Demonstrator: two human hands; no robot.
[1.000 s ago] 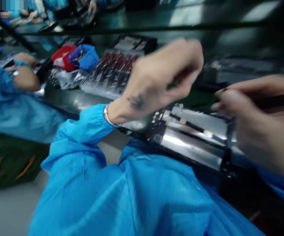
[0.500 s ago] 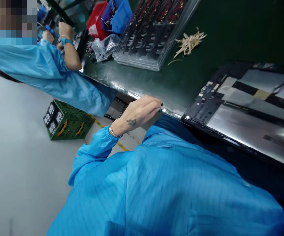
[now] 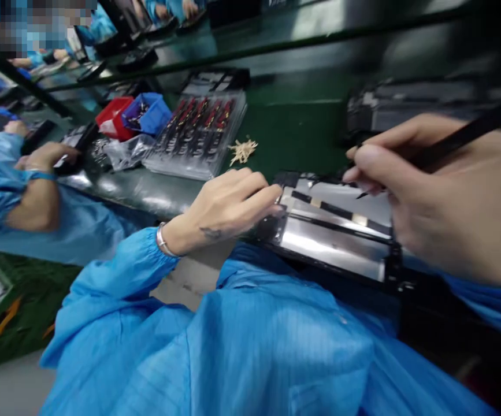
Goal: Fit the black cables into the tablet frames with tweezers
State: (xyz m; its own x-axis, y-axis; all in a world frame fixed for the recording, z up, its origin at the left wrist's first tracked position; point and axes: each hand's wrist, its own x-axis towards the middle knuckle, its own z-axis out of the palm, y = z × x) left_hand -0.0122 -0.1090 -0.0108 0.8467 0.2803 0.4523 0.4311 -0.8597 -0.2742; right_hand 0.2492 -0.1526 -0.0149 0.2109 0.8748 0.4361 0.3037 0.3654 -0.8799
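Left hand: the left hand (image 3: pixel 228 205) lies palm down, fingers loosely curled, fingertips touching the left end of the flat metal panel (image 3: pixel 332 231); it grips nothing.
Right hand: the right hand (image 3: pixel 445 196) is closed around a thin black tool (image 3: pixel 462 136), its tip down on the panel's upper edge.
Panel: flat at the near edge of the green worktop (image 3: pixel 293 133).
Around: a clear tray of parts (image 3: pixel 198 136), a red bin (image 3: pixel 112 117), a blue bin (image 3: pixel 146 112) and pale scraps (image 3: pixel 242 151) sit behind the left hand; a co-worker's arm (image 3: pixel 33 196) rests at the left.
Hard to see: the right hand is blurred and cut off by the frame edge.
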